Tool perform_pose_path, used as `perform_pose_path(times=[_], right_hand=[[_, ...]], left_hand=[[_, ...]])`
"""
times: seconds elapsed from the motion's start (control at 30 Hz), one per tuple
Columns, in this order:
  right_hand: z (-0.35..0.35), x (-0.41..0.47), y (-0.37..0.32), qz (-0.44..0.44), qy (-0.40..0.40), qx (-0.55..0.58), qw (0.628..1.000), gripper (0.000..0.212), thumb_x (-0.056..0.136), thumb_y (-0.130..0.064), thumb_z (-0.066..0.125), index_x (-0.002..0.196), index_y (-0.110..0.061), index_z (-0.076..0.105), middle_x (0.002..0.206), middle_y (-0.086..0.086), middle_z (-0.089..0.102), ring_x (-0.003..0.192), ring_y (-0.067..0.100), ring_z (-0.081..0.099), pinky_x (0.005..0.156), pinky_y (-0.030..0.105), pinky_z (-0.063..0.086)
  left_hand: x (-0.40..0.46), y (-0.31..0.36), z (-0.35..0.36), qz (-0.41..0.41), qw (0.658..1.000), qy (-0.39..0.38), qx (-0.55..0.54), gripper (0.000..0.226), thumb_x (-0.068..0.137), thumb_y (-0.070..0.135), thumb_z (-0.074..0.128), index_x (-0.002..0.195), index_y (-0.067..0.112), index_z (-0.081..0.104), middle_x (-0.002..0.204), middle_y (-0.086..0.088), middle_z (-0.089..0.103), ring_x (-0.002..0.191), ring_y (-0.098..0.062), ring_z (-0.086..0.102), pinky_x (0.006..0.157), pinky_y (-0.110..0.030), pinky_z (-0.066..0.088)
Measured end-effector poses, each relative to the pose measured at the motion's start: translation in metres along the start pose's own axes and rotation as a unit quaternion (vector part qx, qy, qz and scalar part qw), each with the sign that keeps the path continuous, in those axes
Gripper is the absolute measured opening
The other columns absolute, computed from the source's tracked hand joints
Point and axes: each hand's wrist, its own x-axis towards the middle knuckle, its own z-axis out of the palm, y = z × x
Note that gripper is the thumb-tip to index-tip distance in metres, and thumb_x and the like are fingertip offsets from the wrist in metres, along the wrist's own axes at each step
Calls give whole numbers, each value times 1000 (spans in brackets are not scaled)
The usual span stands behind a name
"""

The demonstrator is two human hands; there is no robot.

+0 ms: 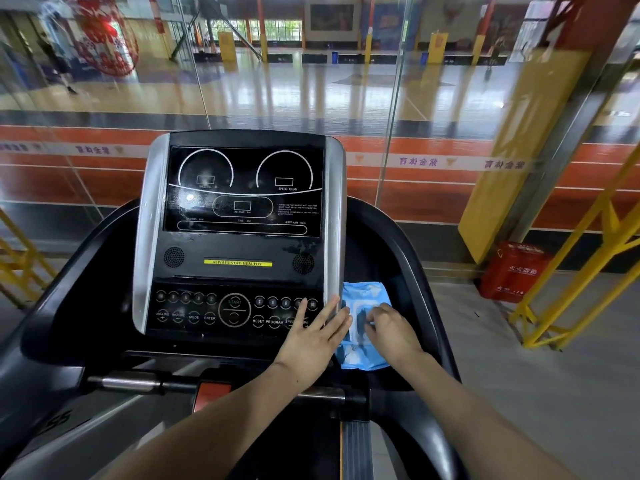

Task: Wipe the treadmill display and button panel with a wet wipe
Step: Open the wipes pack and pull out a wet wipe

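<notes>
Item: wet wipe pack (363,325), blue soft plastic pouch, lying in the right-hand side tray (412,306) of the treadmill console, just beside the silver console trim (334,216).

Handling: judged light, limp and crinkly; likely to slide or lift when a wipe is pulled, so one hand should pin it. Best hold: the flap over the opening at the pack's middle; a wipe itself would be thin, damp and easily torn.

Right hand (393,329): on top of the pack, fingers curled down at its centre flap; whether they have pinched anything, cannot tell.

Left hand (317,336): fingers straight and spread, flat across the lower right corner of the button panel (207,311) and the pack's left edge.

Display (244,190): dark, glossy, upright above the panel, smudges visible; not yet wiped, by the look of it.

Surroundings: glass partition (294,81) ahead, sports hall floor beyond; yellow railing (588,271) and red box (512,271) to the right.
</notes>
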Motion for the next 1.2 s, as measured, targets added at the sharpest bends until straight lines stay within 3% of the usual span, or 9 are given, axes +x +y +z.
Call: perform_pose_path(times=[0.17, 0.3, 0.37, 0.43, 0.5, 0.67, 0.83, 1.03, 1.2], right_hand=[[2, 10, -8, 24, -34, -48, 998, 17, 101, -10, 53, 96, -13, 68, 103, 1, 60, 86, 22, 61, 72, 30, 47], [5, 13, -12, 16, -56, -77, 995, 25, 104, -12, 50, 125, -7, 62, 130, 10, 61, 118, 28, 62, 94, 35, 53], [5, 11, -11, 8, -64, -89, 994, 31, 105, -15, 47, 133, -5, 56, 134, 13, 56, 124, 33, 57, 100, 43, 51], [10, 9, -6, -9, -63, -88, 994, 38, 105, -18, 44, 137, -1, 53, 137, 14, 53, 129, 31, 53, 109, 38, 47], [11, 6, -2, -26, -59, -74, 995, 39, 104, -21, 48, 136, 0, 52, 137, 13, 54, 130, 29, 53, 113, 33, 43], [5, 2, 1, -70, -61, -51, 994, 26, 104, -18, 48, 125, -3, 53, 130, 12, 56, 121, 28, 55, 104, 34, 44], [-3, 2, 5, -113, -89, -49, 988, 2, 102, -15, 47, 104, -14, 47, 111, 4, 51, 98, 18, 46, 95, 30, 44], [-6, -2, 5, -101, -96, -36, 990, 6, 101, -12, 45, 104, -13, 51, 111, 4, 53, 102, 22, 53, 93, 34, 47], [-12, 5, 3, -60, -82, -15, 995, 12, 101, -6, 40, 93, -15, 42, 98, 4, 49, 88, 23, 50, 82, 33, 44]], left_hand=[[0, 1, 2, -1, 1000, 4, -4, 87, 102, 10, 44, 162, 14, -19, 172, -6, -23, 148, -31, -43, 122, -71, -5], [0, 0, 2, -1, 1000, 4, -7, 88, 102, 10, 45, 162, 15, -20, 172, -6, -24, 148, -31, -43, 122, -72, -7], [0, 0, 1, -1, 1000, 5, -7, 87, 103, 11, 44, 162, 15, -20, 172, -6, -24, 149, -31, -42, 121, -71, -8], [0, 0, 2, -1, 1000, 6, -5, 86, 103, 12, 43, 161, 15, -20, 172, -6, -24, 149, -31, -41, 121, -71, -8], [1, 0, 4, -3, 1000, 10, -7, 86, 104, 13, 43, 162, 15, -20, 172, -6, -24, 149, -31, -42, 120, -71, -10], [1, 1, 4, -4, 1000, 13, -11, 84, 104, 13, 41, 162, 16, -20, 172, -6, -25, 148, -30, -43, 117, -71, -13], [0, 1, 3, -4, 999, 18, -27, 84, 103, 12, 41, 162, 16, -19, 172, -5, -25, 149, -30, -41, 119, -71, -11], [-1, -1, 1, 7, 999, 28, -33, 91, 102, 9, 42, 159, 22, -26, 167, -4, -35, 148, -30, -44, 117, -71, -19], [-1, -1, 3, 6, 999, 36, -27, 89, 103, 10, 41, 158, 18, -27, 170, -4, -28, 149, -30, -42, 119, -71, -16]])
